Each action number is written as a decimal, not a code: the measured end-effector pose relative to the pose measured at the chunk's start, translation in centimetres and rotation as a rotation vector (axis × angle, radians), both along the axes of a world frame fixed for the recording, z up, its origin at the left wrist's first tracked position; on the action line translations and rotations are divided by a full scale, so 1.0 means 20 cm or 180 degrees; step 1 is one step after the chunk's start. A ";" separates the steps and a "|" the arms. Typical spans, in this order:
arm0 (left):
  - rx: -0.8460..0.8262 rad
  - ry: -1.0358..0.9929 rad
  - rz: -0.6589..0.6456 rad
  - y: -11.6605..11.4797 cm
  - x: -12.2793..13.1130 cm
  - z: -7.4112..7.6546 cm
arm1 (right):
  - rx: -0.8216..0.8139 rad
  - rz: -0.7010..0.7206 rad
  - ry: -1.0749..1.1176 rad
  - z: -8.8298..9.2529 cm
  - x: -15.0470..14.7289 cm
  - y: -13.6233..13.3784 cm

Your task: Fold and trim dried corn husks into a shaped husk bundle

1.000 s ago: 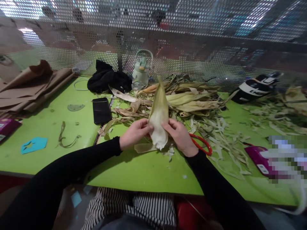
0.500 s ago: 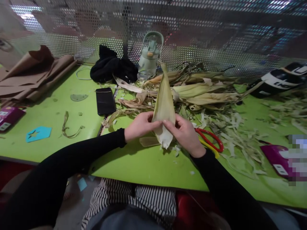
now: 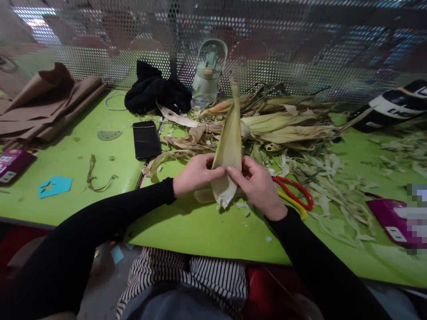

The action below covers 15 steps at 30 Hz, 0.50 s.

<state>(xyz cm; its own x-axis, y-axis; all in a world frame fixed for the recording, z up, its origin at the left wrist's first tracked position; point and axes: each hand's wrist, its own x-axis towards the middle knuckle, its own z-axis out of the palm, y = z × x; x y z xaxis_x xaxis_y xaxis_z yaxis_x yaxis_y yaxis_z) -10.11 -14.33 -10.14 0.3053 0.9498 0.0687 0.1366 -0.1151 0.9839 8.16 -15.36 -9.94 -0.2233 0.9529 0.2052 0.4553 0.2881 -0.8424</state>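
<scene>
Between my two hands a pale green corn husk (image 3: pixel 228 146) stands upright, its narrow tip pointing up and its whitish base low over the table. My left hand (image 3: pixel 196 174) pinches its left edge, thumb on the front face. From the other side my right hand (image 3: pixel 259 184) grips it the same way, the two thumbs almost meeting. Scissors with red and yellow handles (image 3: pixel 300 193) lie just right of my right wrist. Behind the held piece is a heap of dried corn husks (image 3: pixel 283 124). Another flat husk piece (image 3: pixel 204 196) lies partly hidden beneath my hands.
Husk shreds (image 3: pixel 336 195) cover the right of the green table (image 3: pixel 187 235). Left of the heap are a phone (image 3: pixel 147 140), black cloth (image 3: pixel 156 91) and brown paper (image 3: pixel 50 102). A green bottle (image 3: pixel 207 78) and a black-and-white bottle (image 3: pixel 388 106) stand or lie near the perforated screen.
The corn husk has turned and narrowed a little between my fingers, its tip shifting right and its base left. Both hands keep hold of it.
</scene>
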 end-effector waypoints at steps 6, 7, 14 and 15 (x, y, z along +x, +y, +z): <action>0.0120 0.0415 -0.0040 -0.01 0.00 0.01 | 0.0123 0.0014 -0.0240 0.00 0.00 0.00; 0.0136 0.0469 -0.0040 -0.01 0.00 0.02 | 0.0146 0.0016 -0.0305 0.00 0.01 0.00; -0.0043 0.0540 -0.0119 0.00 -0.01 0.03 | -0.0002 0.0046 -0.0260 -0.01 0.01 0.01; -0.0100 0.0460 -0.0158 0.00 -0.01 0.04 | -0.0121 0.0094 -0.0081 -0.01 0.01 0.01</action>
